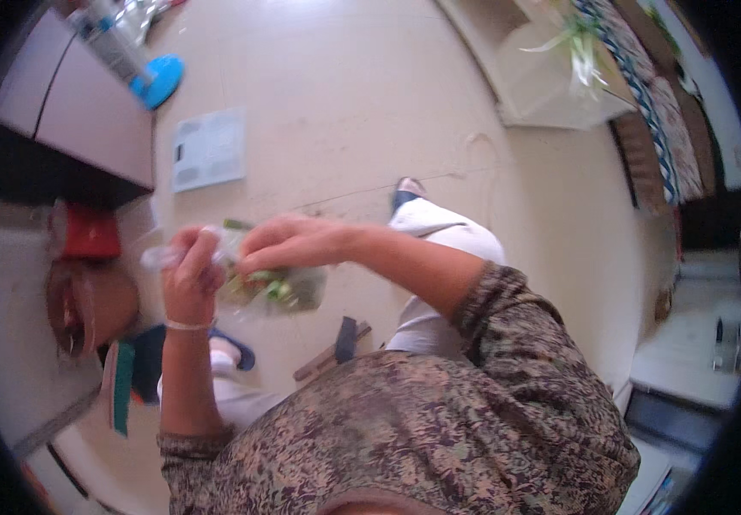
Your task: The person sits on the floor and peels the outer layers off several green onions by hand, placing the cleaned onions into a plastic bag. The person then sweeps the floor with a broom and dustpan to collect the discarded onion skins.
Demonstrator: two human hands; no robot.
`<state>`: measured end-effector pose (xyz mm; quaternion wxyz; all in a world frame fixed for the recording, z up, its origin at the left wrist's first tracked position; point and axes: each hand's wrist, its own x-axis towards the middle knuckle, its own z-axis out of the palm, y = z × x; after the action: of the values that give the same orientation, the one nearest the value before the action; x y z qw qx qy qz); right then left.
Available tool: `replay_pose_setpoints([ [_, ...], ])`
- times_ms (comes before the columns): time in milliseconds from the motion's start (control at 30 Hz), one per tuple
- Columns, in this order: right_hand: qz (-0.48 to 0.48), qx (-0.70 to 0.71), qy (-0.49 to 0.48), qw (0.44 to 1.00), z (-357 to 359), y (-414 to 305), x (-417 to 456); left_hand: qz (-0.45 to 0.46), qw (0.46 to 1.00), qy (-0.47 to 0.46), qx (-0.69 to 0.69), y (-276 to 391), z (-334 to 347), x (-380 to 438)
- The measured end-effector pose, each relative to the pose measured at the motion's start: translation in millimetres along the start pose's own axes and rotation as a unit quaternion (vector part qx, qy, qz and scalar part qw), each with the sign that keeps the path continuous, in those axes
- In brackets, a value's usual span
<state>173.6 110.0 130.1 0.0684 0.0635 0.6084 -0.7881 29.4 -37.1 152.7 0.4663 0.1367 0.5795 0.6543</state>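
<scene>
A clear plastic bag [309, 290] with green and pale vegetable pieces [277, 288] in it hangs below my hands. My left hand [193, 264] is closed on the bunched top of the bag, whose whitish film sticks out on both sides of the fist. My right hand [286, 244] lies against the bag's near side, fingers bent toward my left hand; blur hides whether its fingertips grip the film. A short green stalk [238, 224] shows just above my right hand's fingers.
A flat white scale [209, 151] lies on the floor ahead. Cabinets [97, 122], a red container [90, 230] and a brown bin [109, 302] stand at the left. Long green onions [586, 61] lie on a surface at the upper right. A dark-and-brown object [346, 340] is on the floor below.
</scene>
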Motion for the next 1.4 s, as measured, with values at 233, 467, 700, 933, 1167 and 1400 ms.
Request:
replay_pose_setpoints([
  [233,-0.015,0.153,0.131,0.979,-7,-12,-1,0.006,0.999,-0.037,0.032,6,7,12],
  [467,0.037,0.177,0.178,0.967,-1,14,10,0.166,0.930,-0.235,0.229,0,16,-5],
  [700,0.016,0.104,0.112,0.988,11,16,5,0.359,0.768,-0.098,0.521,7,26,-14],
  [933,-0.021,0.020,0.144,0.989,13,21,5,0.391,0.784,-0.144,0.461,-1,26,-6],
  [1167,-0.014,-0.110,0.119,0.987,31,6,7,0.108,0.932,-0.175,0.298,15,15,-1],
  [1400,0.024,-0.146,0.090,0.985,34,3,5,-0.007,0.976,-0.116,0.184,23,19,9],
])
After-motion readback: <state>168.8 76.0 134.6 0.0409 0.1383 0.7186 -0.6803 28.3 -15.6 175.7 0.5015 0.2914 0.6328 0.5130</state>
